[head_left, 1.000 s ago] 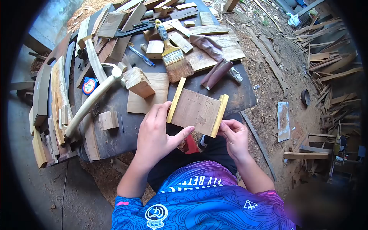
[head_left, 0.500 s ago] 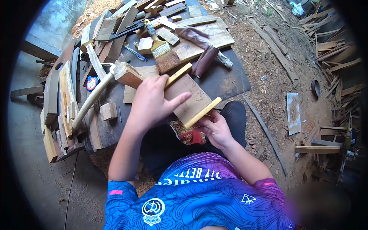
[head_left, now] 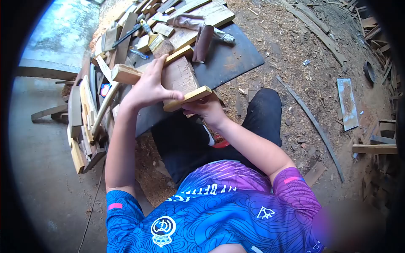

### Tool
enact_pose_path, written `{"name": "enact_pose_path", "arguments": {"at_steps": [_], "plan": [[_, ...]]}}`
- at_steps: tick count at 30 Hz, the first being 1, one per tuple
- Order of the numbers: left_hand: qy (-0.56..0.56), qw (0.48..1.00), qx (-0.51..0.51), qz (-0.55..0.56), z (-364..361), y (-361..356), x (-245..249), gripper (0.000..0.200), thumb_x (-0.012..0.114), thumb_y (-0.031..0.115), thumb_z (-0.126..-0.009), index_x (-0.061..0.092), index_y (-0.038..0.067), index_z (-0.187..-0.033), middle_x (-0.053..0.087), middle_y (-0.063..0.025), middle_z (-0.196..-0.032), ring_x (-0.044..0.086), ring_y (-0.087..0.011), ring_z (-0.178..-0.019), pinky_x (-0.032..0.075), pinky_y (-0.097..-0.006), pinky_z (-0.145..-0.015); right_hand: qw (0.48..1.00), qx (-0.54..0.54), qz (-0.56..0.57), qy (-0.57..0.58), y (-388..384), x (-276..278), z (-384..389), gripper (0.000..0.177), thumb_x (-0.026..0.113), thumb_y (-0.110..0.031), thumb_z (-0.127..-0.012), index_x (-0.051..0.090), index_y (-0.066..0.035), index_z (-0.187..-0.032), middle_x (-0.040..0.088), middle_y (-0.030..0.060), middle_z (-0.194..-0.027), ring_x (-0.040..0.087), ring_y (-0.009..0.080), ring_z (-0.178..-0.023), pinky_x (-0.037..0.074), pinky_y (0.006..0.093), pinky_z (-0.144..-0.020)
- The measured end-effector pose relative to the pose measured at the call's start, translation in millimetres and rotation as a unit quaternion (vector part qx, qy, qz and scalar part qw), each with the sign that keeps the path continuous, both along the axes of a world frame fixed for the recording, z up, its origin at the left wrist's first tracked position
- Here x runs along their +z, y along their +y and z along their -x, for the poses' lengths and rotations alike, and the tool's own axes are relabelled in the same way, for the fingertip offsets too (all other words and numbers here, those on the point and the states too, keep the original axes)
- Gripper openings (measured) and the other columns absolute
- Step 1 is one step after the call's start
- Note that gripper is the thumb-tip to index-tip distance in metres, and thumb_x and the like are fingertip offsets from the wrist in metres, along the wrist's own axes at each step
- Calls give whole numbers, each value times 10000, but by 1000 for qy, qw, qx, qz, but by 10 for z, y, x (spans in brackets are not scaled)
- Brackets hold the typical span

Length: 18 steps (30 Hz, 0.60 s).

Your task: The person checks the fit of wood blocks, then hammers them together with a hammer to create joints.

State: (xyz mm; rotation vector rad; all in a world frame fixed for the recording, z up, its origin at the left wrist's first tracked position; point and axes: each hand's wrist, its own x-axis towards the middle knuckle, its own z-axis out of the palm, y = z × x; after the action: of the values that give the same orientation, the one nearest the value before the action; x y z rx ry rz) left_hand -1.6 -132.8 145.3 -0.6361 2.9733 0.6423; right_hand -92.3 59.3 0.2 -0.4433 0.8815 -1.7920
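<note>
Both my hands hold a flat wooden board (head_left: 179, 78) with pencil marks on its face. One yellowish wooden strip (head_left: 198, 93) runs across its near end, and another strip (head_left: 179, 55) crosses the far end. My left hand (head_left: 147, 86) is closed on the board's left side, its thumb lying near the closer strip. My right hand (head_left: 209, 109) grips the near end from below, with its fingers partly hidden under the strip. Just left of my left hand is a thick wooden block (head_left: 126, 74). A wide paintbrush (head_left: 158, 42) lies beyond the board.
A dark table (head_left: 234, 52) carries many wood offcuts, a rolled sandpaper piece (head_left: 203, 44), a crumpled cloth (head_left: 185, 20), a blue pen (head_left: 139, 54) and a tape measure (head_left: 105, 90). Scrap wood and a metal-like plate (head_left: 347, 103) lie on the shavings-covered ground.
The board has moved up and left in view with both hands, and its near strip now tilts toward me. The surroundings have shifted as the head view turned.
</note>
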Motion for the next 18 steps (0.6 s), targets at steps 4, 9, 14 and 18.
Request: {"name": "enact_pose_path", "arguments": {"at_steps": [4, 9, 14, 18], "plan": [[-91, 995, -33, 4, 9, -72, 52, 1770, 1028, 714, -396, 98, -7, -1719, 259, -359, -1702, 226, -490, -1629, 245, -528, -1337, 1000, 1, 8, 30, -59, 18, 56, 434, 918, -160, -875, 725, -33, -1242, 778, 55, -1104, 745, 128, -930, 626, 287, -702], [-129, 989, -48, 49, 142, 12, 105, 1694, 1031, 596, -457, 89, -113, -1674, 322, -365, -1628, 309, -509, -1572, 303, -507, -1313, 997, -21, 2, 72, -27, 38, 50, 466, 923, -174, -867, 708, -41, -1258, 763, 17, -987, 694, 80, -800, 557, 245, -598], [-116, 991, -49, 52, 129, -30, 48, 1718, 1004, 619, -415, 91, -134, -1661, 308, -366, -1619, 284, -509, -1572, 274, -503, -1320, 975, -118, 68, 176, -221, -266, -12, 435, 941, -237, -854, 751, -34, -1190, 777, 17, -960, 705, 73, -756, 566, 260, -606], [-108, 991, -55, 48, 133, -61, 29, 1719, 1003, 619, -413, 92, -128, -1666, 310, -357, -1622, 272, -506, -1574, 275, -512, -1318, 972, -44, -29, 230, -115, -146, 95, 662, 980, -358, -797, 715, -44, -1317, 795, 100, -1199, 755, 207, -1103, 592, 365, -960]]}}
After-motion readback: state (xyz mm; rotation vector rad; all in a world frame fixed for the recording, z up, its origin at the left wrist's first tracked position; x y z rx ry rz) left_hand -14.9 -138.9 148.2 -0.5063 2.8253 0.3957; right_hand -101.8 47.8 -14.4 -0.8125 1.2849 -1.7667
